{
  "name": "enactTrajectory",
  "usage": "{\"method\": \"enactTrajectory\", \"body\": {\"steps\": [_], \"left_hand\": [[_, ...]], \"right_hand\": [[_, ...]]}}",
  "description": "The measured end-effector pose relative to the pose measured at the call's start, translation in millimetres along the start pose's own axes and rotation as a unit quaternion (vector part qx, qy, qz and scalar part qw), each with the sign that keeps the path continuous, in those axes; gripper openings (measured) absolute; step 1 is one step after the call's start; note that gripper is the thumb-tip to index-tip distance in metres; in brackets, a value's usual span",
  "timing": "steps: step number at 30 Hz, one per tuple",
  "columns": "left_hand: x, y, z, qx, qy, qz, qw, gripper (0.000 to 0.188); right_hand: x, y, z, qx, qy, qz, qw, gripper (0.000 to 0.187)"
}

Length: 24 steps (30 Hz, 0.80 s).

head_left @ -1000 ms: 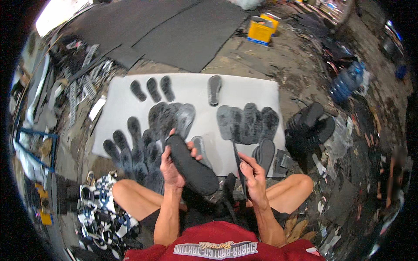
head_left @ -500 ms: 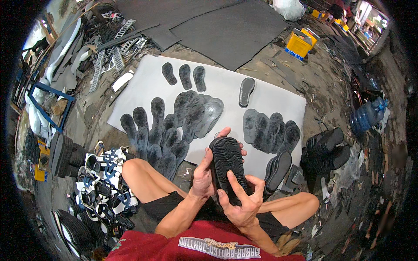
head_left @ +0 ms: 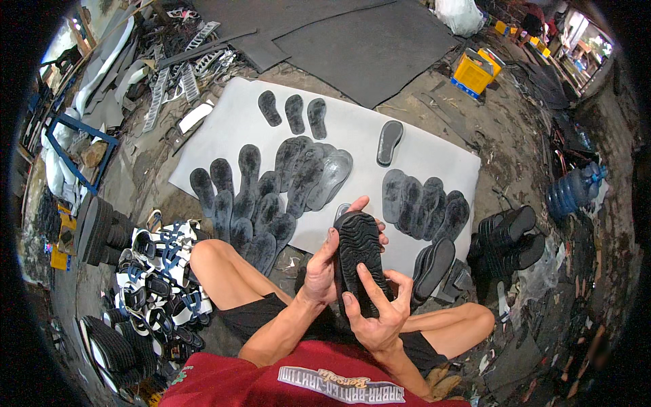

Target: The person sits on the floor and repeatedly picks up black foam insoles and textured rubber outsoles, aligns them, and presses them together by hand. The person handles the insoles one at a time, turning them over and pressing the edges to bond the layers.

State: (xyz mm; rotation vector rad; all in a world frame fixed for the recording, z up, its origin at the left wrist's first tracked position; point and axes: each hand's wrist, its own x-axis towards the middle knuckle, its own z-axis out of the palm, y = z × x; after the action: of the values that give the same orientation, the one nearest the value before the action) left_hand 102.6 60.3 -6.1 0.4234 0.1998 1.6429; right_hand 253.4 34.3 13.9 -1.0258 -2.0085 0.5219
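I seem to be checking or pressing the sole (head_left: 361,237); the next move calls for steady edges. It's above my lap, tread up, nearer me than the sheet (head_left: 434,150). My left hand (head_left: 320,275) grasps its sides; my right (head_left: 380,320) has its forefinger on the tread, half-curled, grip unclear.

A sole (head_left: 359,234) sits in the left hand (head_left: 320,279), touched by fingers (head_left: 367,275) of the right hand (head_left: 380,317). Beyond them lies a sheet (head_left: 366,182) — insoles (head_left: 304,169) on it to their left, other insoles (head_left: 430,203) to their right. Farther past them, mats (head_left: 380,54) lie behind the sheet. Left of the fingers, past the knee (head_left: 211,256), sandals (head_left: 159,285) lie heaped; far right — a bottle (head_left: 571,192).
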Motion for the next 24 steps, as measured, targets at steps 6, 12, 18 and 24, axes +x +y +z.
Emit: {"method": "enactTrajectory", "body": {"steps": [6, 12, 18, 24], "left_hand": [[-2, -1, -4, 0.012, 0.000, 0.008, 1.000, 0.087], [-1, 1, -2, -0.063, -0.022, 0.024, 0.997, 0.062], [11, 10, -14, -0.011, -0.006, 0.021, 1.000, 0.034], [18, 29, -12, 0.015, 0.034, 0.130, 0.991, 0.031]], "right_hand": [[2, -1, -1, 0.019, -0.010, 0.010, 1.000, 0.057], [5, -2, -3, 0.028, -0.033, 0.023, 0.999, 0.056], [6, -2, -5, 0.042, -0.096, 0.043, 0.994, 0.065], [9, 20, -34, 0.253, -0.152, 0.339, 0.893, 0.070]]}}
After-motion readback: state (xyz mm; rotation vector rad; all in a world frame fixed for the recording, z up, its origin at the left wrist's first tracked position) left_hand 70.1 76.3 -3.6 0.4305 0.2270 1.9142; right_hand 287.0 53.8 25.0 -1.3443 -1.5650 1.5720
